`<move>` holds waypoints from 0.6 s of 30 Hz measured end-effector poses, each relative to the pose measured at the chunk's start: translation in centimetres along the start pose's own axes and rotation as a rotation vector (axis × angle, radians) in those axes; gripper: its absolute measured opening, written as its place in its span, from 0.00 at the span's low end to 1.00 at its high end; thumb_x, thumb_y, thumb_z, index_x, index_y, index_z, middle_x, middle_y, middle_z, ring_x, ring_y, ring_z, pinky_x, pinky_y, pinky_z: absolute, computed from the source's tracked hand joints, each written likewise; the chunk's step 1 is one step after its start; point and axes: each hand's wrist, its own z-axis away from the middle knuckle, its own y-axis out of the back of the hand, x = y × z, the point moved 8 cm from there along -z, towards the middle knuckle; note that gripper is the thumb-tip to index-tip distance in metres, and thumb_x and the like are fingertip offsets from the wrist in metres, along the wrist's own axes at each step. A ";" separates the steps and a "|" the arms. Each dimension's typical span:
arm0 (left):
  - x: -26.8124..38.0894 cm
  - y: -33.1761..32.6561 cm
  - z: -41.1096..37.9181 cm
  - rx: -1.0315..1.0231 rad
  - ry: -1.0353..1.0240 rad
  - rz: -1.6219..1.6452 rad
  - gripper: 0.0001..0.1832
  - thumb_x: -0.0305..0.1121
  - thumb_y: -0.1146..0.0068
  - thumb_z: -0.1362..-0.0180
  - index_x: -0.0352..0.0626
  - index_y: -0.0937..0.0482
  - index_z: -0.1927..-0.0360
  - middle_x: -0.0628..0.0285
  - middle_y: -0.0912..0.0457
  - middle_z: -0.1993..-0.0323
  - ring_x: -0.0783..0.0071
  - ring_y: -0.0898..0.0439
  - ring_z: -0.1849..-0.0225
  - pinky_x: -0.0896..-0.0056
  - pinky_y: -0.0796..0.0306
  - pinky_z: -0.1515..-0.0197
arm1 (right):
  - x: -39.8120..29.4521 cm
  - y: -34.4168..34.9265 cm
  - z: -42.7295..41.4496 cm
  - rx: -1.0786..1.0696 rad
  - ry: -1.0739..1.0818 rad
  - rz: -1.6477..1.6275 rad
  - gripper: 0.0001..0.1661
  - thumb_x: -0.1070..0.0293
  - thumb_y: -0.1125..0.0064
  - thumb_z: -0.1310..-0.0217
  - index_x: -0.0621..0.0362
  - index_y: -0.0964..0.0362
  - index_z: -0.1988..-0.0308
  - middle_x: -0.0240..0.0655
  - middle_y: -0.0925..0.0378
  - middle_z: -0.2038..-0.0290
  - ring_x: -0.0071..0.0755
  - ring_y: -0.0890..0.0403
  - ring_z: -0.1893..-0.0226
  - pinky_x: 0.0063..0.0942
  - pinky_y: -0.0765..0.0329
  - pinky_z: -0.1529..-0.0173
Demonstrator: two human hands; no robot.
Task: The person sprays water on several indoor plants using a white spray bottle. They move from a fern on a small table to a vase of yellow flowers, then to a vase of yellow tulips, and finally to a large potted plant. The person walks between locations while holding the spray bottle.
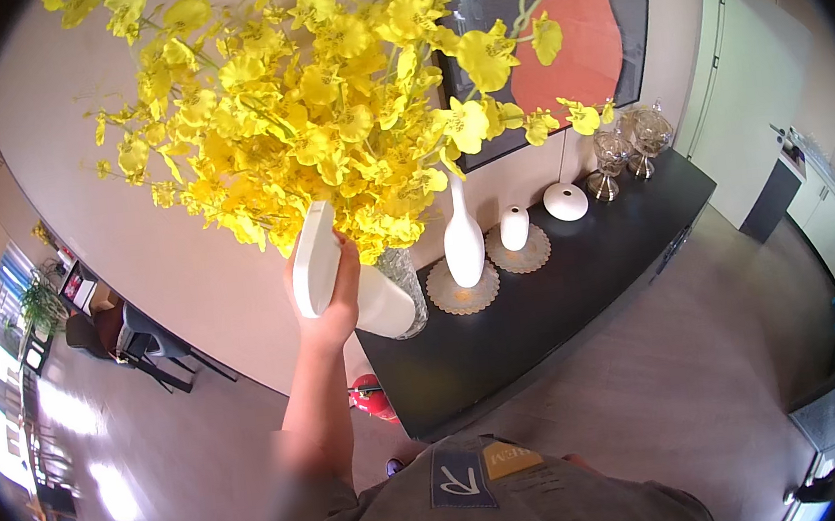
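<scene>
My left hand [338, 313] is wrapped around the neck of a white spray bottle [385, 303], its head tilted up towards yellow artificial-looking orchid flowers [313, 120]. The bottle's body hides part of a textured clear glass vase [405, 277] beneath the blooms. Just right of it, a tall slim white vase [464, 248] rests on a scalloped round mat [444, 299]. Farther along are a small white vase [515, 228] on a similar mat and a squat white vase [565, 201]. My right hand is out of view.
The vases stand on a black cabinet [555, 285] against the wall. Two glass goblet-shaped holders [610, 159] are at its far end, below a framed picture [570, 42]. A red object [372, 397] sits by the cabinet's left side. Chairs [145, 332] are at left.
</scene>
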 end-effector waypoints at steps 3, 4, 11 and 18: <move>-2.0 0.7 0.6 0.052 0.049 0.021 0.06 0.24 0.45 0.48 0.37 0.26 0.66 0.65 0.25 0.73 0.79 0.27 0.71 0.77 0.33 0.67 | -0.6 -0.3 0.6 0.021 0.016 -0.031 0.18 0.62 0.52 0.48 0.66 0.24 0.76 0.46 0.24 0.77 0.43 0.23 0.73 0.44 0.29 0.63; -2.5 1.2 1.1 0.081 0.065 0.026 0.06 0.24 0.45 0.47 0.38 0.26 0.66 0.65 0.25 0.73 0.79 0.27 0.71 0.77 0.33 0.67 | -2.3 0.6 2.3 0.046 0.041 -0.051 0.18 0.62 0.52 0.48 0.66 0.24 0.75 0.46 0.24 0.77 0.43 0.23 0.73 0.44 0.29 0.63; -3.4 0.3 2.2 0.086 0.110 0.039 0.10 0.23 0.45 0.46 0.35 0.25 0.59 0.62 0.22 0.67 0.76 0.24 0.62 0.75 0.31 0.57 | -4.5 1.8 4.3 0.026 0.029 -0.029 0.19 0.60 0.50 0.47 0.64 0.23 0.64 0.48 0.21 0.67 0.48 0.21 0.65 0.42 0.27 0.57; -8.8 0.0 4.1 -0.054 0.238 -0.029 0.08 0.25 0.48 0.44 0.38 0.27 0.60 0.65 0.27 0.68 0.76 0.28 0.63 0.72 0.33 0.55 | -3.4 0.9 2.2 0.158 0.086 -0.043 0.16 0.60 0.48 0.48 0.61 0.23 0.67 0.43 0.20 0.70 0.39 0.20 0.73 0.39 0.24 0.62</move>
